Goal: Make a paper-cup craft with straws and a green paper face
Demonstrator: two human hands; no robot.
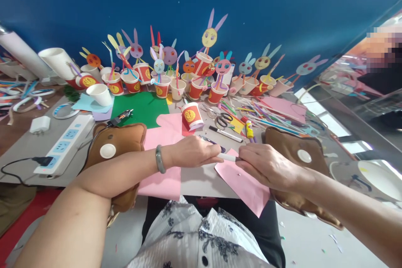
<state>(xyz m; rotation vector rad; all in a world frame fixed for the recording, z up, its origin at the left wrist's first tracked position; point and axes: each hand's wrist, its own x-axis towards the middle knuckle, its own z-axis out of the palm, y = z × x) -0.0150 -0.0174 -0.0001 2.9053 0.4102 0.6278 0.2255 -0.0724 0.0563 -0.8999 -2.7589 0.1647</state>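
Note:
A white marker pen is held level between my two hands above the front of the table. My left hand is closed around the pen's left part. My right hand pinches its dark right end, mostly hidden by the fingers. Beneath my right hand lies a pink paper sheet, reaching over the table edge. Just behind my left hand is a dark phone-like object, partly covered. Another white marker with a black cap rests farther back, close to black-handled scissors.
Paper cups with rabbit-faced figures line the blue wall. A tipped red cup, a glue stick and scattered pipe cleaners lie mid-table. Brown padded warmers flank my arms. A power strip is at left.

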